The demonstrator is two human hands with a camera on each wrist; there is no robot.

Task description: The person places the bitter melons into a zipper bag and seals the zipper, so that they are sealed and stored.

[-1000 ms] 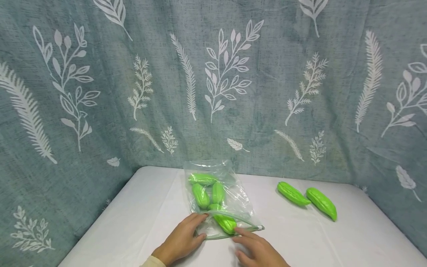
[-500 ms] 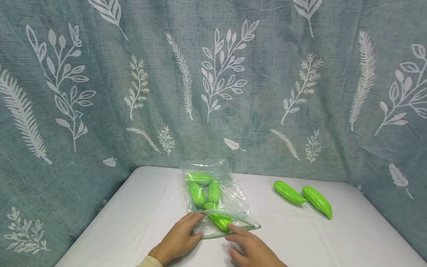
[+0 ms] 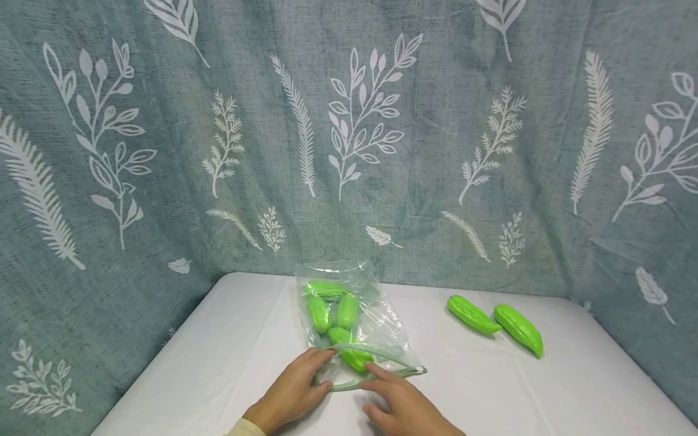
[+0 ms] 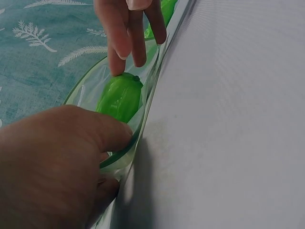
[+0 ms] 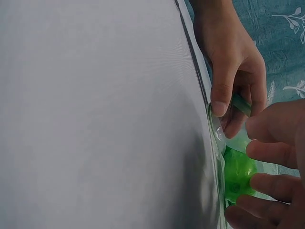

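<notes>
White tabletop (image 3: 463,381) under clear bag (image 3: 377,324), grey-green leaf-print curtain (image 3: 425,163) behind

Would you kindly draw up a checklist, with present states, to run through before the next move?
1. Mouth of the clear bag open: ok, its two edges stand apart.
2. Left grip on the bag: ok, holding its mouth at the left.
3. Right grip at the nearest green vegetable: ok, touching its near end.
4. That vegetable fully past the mouth: not ok, its near end lies between the edges.
5. Both loose vegetables bagged: not ok, they lie on the table.
</notes>
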